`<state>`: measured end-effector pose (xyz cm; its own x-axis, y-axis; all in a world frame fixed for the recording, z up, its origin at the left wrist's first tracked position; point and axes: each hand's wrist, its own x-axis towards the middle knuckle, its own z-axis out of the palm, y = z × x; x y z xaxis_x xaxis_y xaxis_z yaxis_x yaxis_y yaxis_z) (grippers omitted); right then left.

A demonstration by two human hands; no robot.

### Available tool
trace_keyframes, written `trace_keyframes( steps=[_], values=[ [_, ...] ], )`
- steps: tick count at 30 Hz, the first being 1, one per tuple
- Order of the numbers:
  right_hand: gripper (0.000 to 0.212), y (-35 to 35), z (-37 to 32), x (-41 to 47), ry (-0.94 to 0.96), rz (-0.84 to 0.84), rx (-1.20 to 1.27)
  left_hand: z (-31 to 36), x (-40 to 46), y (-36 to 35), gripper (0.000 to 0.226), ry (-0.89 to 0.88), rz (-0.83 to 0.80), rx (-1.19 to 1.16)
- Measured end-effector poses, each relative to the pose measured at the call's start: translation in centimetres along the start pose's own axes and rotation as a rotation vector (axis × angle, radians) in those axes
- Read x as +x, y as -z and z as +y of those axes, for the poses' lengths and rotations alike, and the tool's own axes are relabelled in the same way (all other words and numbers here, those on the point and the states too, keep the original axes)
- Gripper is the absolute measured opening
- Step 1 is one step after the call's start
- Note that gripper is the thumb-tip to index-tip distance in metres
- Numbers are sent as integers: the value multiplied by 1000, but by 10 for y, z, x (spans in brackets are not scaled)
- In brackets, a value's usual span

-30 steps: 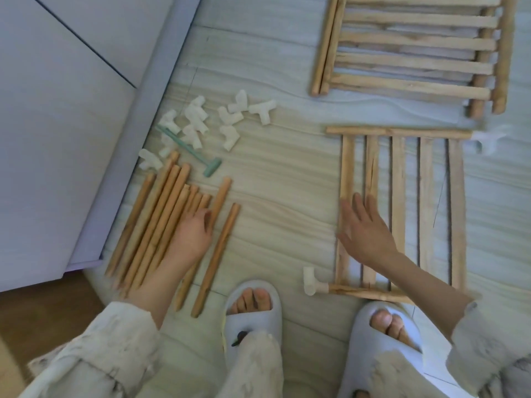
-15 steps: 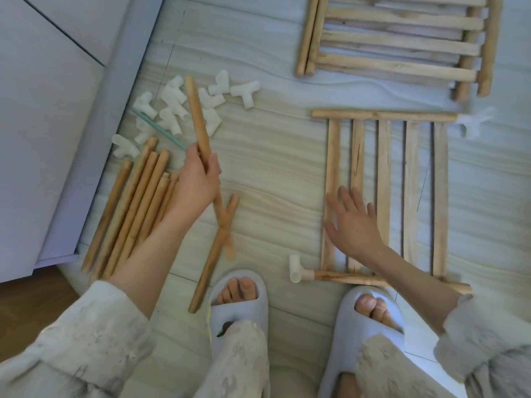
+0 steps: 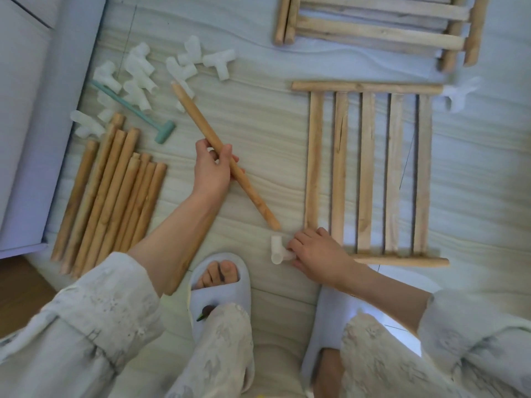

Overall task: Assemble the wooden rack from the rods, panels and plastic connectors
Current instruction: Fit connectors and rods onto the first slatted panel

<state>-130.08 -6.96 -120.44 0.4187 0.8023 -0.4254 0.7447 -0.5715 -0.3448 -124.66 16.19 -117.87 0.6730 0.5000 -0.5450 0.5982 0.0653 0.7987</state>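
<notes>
My left hand (image 3: 212, 170) grips a wooden rod (image 3: 198, 116) near its middle and holds it slanted above the floor; the rod's lower tip ends just above a white plastic connector (image 3: 278, 249). That connector sits on the near-left corner of a slatted wooden panel (image 3: 367, 173) lying flat. My right hand (image 3: 319, 254) holds the panel's near rail right beside the connector, fingers curled round it. Another connector (image 3: 459, 96) is on the panel's far-right corner. Several loose rods (image 3: 109, 193) lie in a bundle at the left.
Loose white connectors (image 3: 143, 73) and a small teal mallet (image 3: 161, 133) lie at the upper left by a white cabinet base (image 3: 37, 110). A stack of more slatted panels (image 3: 379, 27) is at the top right. My feet in white slippers (image 3: 221, 288) stand at the bottom.
My left hand lifted one rod from the floor and carried it right, its lower tip now near the connector. My right hand slid from the slats down to the panel's corner.
</notes>
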Motion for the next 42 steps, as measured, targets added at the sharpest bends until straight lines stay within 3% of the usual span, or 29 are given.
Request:
trace_keyframes(
  steps=[8,14,17,23,31,37,42],
  values=[
    [36,-5,-1,-6,40,253,-69,6,3,-16,19,17,-119,97],
    [22,-6,1,-5,97,334,-58,10,5,-18,18,-4,-124,129],
    [15,-8,3,-6,141,346,-69,13,6,-29,15,-3,-180,194],
    [20,-10,-3,-3,173,380,-78,25,5,-56,19,-15,-348,405],
    [18,-15,-10,-1,184,366,-74,16,4,-49,22,164,-336,325],
    [43,-11,7,-13,127,386,-102,-3,-2,-27,16,328,-255,71],
    [59,-15,-6,-14,173,394,-64,-10,-8,-22,15,327,-261,58]
  ],
)
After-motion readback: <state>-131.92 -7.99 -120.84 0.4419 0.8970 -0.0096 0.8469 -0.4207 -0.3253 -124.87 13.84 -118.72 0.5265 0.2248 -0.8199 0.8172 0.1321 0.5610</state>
